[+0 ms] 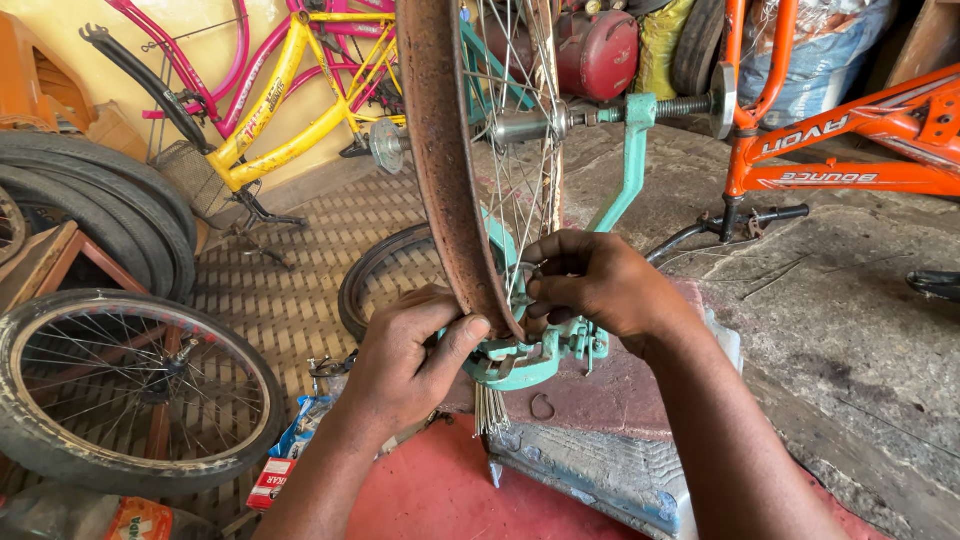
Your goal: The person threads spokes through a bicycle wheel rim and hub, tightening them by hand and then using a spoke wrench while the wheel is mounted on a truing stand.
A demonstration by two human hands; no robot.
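Observation:
A rusty bare bicycle rim (pixel 440 150) with thin steel spokes (pixel 515 190) stands upright in a teal truing stand (pixel 625 170), its hub (pixel 525 125) held on the stand's axle. My left hand (pixel 405 355) grips the rim's lower edge, thumb pressed on the rusty outer face. My right hand (pixel 595 285) reaches in from the right, fingers pinched around a spoke end at the rim's inner side; whether it holds a small tool is hidden. Both hands sit just above the stand's teal base (pixel 530 360).
A spoked wheel with tyre (pixel 130 390) lies at the left, below stacked tyres (pixel 110 210). A yellow bicycle (pixel 280 100) and a pink one stand behind. An orange bicycle frame (pixel 850 150) is at the right. A loose tyre (pixel 385 270) lies on the tiled floor.

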